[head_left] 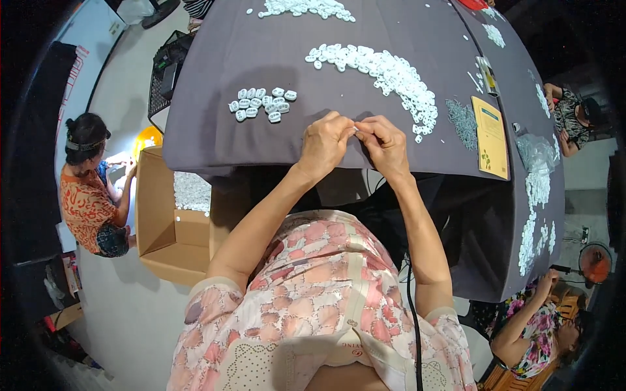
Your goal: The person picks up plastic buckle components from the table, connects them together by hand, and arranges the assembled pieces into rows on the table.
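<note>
Close to the table's near edge, my left hand (324, 144) and my right hand (386, 146) meet fingertip to fingertip. Both are closed in a pinch on a small white plastic piece (355, 128), mostly hidden by the fingers. Beyond my left hand lies a small group of oval white pieces (267, 102) with dark marks on top. A long curved heap of small white plastic pieces (398, 78) spreads beyond and to the right of my right hand. Farther right is a pile of small grey parts (462, 124).
The table has a dark grey cloth (228, 146). A yellow booklet (490, 138) and a clear plastic bag (538, 153) lie at right. An open cardboard box (156, 215) with white pieces stands at left. People sit left and right. A black cable (413, 319) hangs by my right arm.
</note>
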The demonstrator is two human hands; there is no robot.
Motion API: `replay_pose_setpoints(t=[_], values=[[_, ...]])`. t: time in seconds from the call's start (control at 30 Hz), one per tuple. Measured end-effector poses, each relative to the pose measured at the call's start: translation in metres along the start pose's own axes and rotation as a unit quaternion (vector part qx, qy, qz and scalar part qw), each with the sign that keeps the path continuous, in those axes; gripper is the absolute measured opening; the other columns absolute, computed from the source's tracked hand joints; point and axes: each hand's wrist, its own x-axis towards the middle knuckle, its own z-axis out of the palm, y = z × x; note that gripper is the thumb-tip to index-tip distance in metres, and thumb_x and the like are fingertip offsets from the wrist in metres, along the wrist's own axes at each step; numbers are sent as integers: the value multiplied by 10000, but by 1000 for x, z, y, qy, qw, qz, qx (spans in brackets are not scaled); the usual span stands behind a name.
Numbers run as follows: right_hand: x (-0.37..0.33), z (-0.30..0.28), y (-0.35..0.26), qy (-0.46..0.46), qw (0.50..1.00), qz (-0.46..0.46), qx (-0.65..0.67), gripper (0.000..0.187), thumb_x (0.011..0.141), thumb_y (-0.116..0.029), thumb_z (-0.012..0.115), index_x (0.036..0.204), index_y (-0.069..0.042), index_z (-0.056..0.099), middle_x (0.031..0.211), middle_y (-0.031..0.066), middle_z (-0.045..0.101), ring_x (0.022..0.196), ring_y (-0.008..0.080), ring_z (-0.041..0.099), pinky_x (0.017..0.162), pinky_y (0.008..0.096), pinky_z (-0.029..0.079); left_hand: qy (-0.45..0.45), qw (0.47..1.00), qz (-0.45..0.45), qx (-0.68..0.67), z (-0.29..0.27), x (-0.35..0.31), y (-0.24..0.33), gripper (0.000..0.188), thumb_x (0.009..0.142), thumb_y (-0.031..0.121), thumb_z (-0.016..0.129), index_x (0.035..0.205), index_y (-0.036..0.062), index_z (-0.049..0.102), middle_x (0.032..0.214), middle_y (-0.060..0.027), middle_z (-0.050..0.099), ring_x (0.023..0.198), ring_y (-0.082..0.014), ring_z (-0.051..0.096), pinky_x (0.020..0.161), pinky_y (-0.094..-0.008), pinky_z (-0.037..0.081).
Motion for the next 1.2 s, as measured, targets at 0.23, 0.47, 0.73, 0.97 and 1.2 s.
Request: replay_pose_setpoints(t=[0.23,0.47,0.73,0.97,1.2], values=[[-2,3,5,15,1000,-10,-15,160,723,61,627,854,-27,652,739,74,614,653,213,590,577,285,464,-13,998,13,56,1,-4,1,62,764,32,636,824,17,630,744,-118,582,638,-286,579,558,-348,441],[-2,3,6,11,999,-28,-38,191,717,58,621,873,-45,660,745,75,607,659,213,588,575,293,465,6,1000,-2,-25,0,-1,3,78,758,16,635,835,8,634,736,-114,585,614,-247,576,551,-333,436],[-1,4,9,10,999,-34,-38,170,722,43,623,864,-45,657,742,77,600,664,225,582,577,304,459,-12,1000,3,1,-1,-2,2,54,763,4,619,813,-10,605,725,-132,567,613,-279,569,551,-347,433],[-4,4,13,2,995,-81,-65,174,728,80,608,861,-28,639,741,75,574,634,200,563,551,278,445,-20,999,31,36,2,-3,1,47,757,-10,606,758,-19,561,719,-144,553,642,-328,558,553,-379,430],[1,5,16,13,989,-108,-99,134,758,-10,633,674,-15,529,631,96,466,603,272,496,521,349,393,-44,993,45,98,3,-2,1,62,761,22,611,754,-16,562,728,-154,559,671,-356,561,563,-389,436]])
